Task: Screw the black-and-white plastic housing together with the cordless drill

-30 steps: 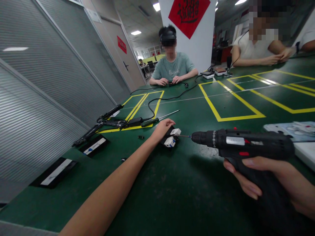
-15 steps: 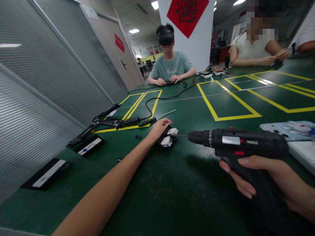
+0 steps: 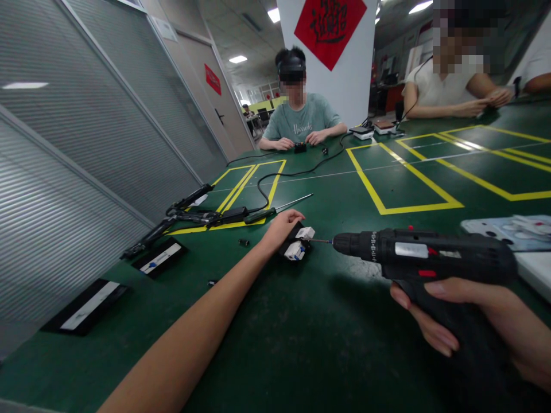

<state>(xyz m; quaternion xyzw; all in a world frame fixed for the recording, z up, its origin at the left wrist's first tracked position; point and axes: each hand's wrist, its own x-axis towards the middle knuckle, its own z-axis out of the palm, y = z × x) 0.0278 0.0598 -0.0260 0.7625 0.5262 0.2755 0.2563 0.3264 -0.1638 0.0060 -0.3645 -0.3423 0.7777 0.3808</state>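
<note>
My left hand (image 3: 283,227) is closed around the far left side of a small black and white part (image 3: 297,246) on the green table. My right hand (image 3: 451,310) grips the handle of a black power drill (image 3: 430,255), its fingers wrapped round it. The drill lies level, pointing left, and its long thin bit (image 3: 321,241) reaches the black and white part. Whether the tip sits in a screw is too small to tell. Just beyond my left hand lies a screwdriver with a green handle (image 3: 259,216).
Two black plates with white strips (image 3: 160,258) (image 3: 89,305) lie at the left, near a black jointed stand (image 3: 189,217) with a cable. Small black pieces (image 3: 244,242) rest by my left forearm. A light blue case (image 3: 508,232) is at the right. Two people sit across the table.
The view has shifted slightly, so most things appear a little further right and lower. Both hands keep their holds. The person opposite has a hand lifted slightly away from a small black object.
</note>
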